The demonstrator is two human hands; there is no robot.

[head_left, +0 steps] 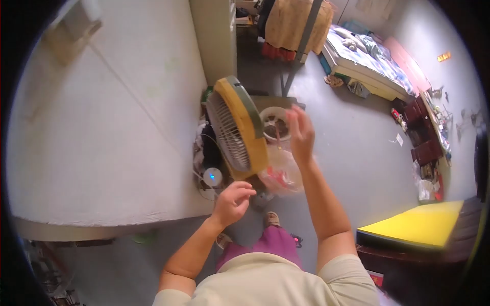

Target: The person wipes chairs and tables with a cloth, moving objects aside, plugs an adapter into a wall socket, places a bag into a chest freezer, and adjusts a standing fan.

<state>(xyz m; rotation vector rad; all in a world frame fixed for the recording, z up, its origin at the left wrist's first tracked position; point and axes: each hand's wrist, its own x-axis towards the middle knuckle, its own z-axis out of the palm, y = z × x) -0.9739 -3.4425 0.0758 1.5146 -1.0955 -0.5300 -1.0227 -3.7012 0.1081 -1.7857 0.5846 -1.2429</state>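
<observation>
Seen from above: a yellow fan [244, 122] with a grey-green back, with its pale grille toward a broad off-white wall [117, 112] on the left. Just below the fan's lower edge, the left hand [234, 202], with fingers loosely curled around nothing visible; cannot tell whether touching the casing. To the right of the fan, the right hand [302, 133], raised, blurred, with fingers extended and nothing visible in the palm. Both hands well apart. For good handling, probably wise to support the fan by its solid frame from both sides and keep fingertips clear of the grille bars. Close by, right of the fan, a white bowl [274, 109] and a clear plastic bag [286, 178] with something red inside; at its lower left, a white round device [212, 177] with a blue light. Beyond the fan, hanging clothes [290, 30]; far to its right, across grey floor [347, 132], a bed [365, 78], a dark red cabinet [418, 115] and, lower down, a bright yellow panel [418, 224].
</observation>
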